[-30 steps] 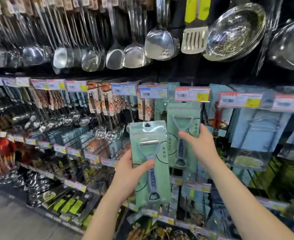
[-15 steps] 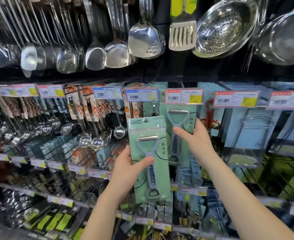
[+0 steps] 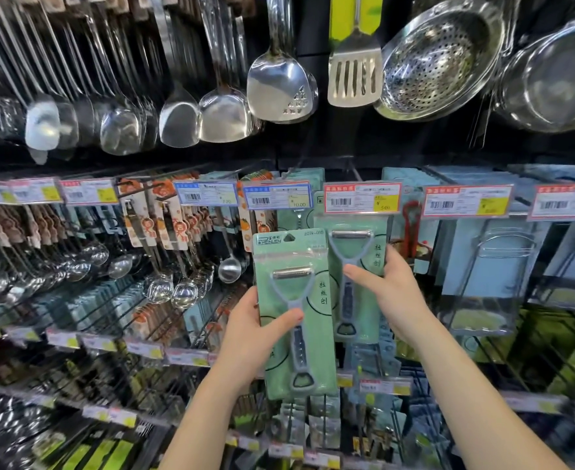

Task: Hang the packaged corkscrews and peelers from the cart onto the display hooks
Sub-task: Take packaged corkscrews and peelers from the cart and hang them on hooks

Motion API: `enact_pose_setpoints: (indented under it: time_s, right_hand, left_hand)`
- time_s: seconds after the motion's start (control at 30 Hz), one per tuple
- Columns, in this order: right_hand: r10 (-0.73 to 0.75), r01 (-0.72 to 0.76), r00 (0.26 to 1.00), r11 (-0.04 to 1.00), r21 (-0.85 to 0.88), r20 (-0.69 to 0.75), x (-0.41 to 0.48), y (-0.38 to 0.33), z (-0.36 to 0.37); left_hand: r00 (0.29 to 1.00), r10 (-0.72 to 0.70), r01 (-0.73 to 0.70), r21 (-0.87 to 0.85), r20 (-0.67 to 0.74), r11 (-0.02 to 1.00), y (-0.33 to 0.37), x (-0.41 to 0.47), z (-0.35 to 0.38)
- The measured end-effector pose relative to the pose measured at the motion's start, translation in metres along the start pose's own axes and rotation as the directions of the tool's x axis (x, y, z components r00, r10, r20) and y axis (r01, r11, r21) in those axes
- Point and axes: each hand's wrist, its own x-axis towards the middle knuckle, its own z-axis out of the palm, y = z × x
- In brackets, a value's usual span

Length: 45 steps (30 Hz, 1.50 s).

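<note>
The left hand (image 3: 252, 337) pinches a green peeler pack (image 3: 296, 313) at its left edge. The right hand (image 3: 389, 290), at 2 o'clock, grips a second pack (image 3: 353, 266), its top edge under a red price tag (image 3: 362, 197).

Centre frame: left hand (image 3: 245, 337) grips green-carded grey peeler pack (image 3: 294, 320); right hand (image 3: 393, 291) grips matching hanging pack (image 3: 352, 266) under red-bordered price tag (image 3: 362, 197).

Hook behind red price tag (image 3: 361, 198) hidden; hung peeler pack (image 3: 374, 262) perhaps on it
</note>
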Motion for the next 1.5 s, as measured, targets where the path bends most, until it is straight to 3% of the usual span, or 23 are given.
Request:
enact_pose_setpoints:
  time_s: [0.13, 0.3, 0.43, 0.63, 0.83, 1.0, 1.17, 1.33, 1.4, 1.43, 1.5]
  right_hand:
    - [0.007, -0.007, 1.0, 1.0, 0.005, 0.015, 0.001, 0.004, -0.001]
    - [0.027, -0.018, 0.998, 0.986, 0.165, -0.052, -0.006, -0.002, -0.01]
    - [0.004, 0.003, 0.998, 0.992, 0.13, -0.057, -0.004, -0.002, -0.015]
    - [0.019, -0.021, 0.999, 0.999, 0.035, 0.044, -0.002, -0.002, -0.005]
    - [0.085, -0.081, 0.996, 0.987, 0.138, -0.021, -0.004, 0.006, -0.009]
    - [0.098, -0.097, 0.995, 0.994, 0.043, -0.026, 0.009, 0.013, -0.015]
    - [0.232, -0.234, 0.971, 0.972, -0.03, -0.05, 0.042, -0.004, -0.014]
    - [0.368, -0.373, 0.927, 0.884, -0.281, -0.072, 0.074, -0.003, -0.015]
    - [0.435, -0.454, 0.889, 0.793, -0.406, -0.145, 0.073, 0.0, -0.012]
    - [0.442, -0.483, 0.875, 0.765, -0.427, -0.199, 0.066, -0.005, -0.009]
    - [0.397, -0.43, 0.903, 0.85, -0.304, -0.167, 0.046, -0.011, -0.004]
  left_hand:
    - [1.0, 0.016, -0.016, -0.011, -0.012, 1.0, 0.003, 0.002, -0.001]
    - [0.999, 0.034, -0.035, -0.009, -0.016, 0.999, 0.002, 0.003, -0.001]
    - [0.999, 0.046, -0.046, -0.007, -0.017, 0.999, 0.001, 0.002, 0.001]
    - [0.999, 0.049, -0.049, -0.011, -0.013, 0.999, 0.001, -0.002, 0.004]
    - [0.999, 0.044, -0.045, -0.031, -0.03, 0.999, -0.002, -0.006, 0.001]
    - [0.998, 0.034, -0.035, -0.028, -0.046, 0.999, -0.006, -0.009, 0.001]
    - [0.999, 0.032, -0.033, -0.029, -0.039, 0.999, -0.006, -0.008, 0.009]
    - [0.999, 0.042, -0.042, 0.014, 0.0, 0.999, -0.002, -0.003, 0.024]
    - [0.999, 0.048, -0.048, 0.019, 0.014, 0.999, -0.002, 0.001, 0.029]
    - [0.999, 0.05, -0.05, 0.024, 0.021, 0.998, -0.001, 0.002, 0.032]
    - [0.998, 0.054, -0.054, 0.02, 0.039, 0.998, 0.001, 0.007, 0.035]
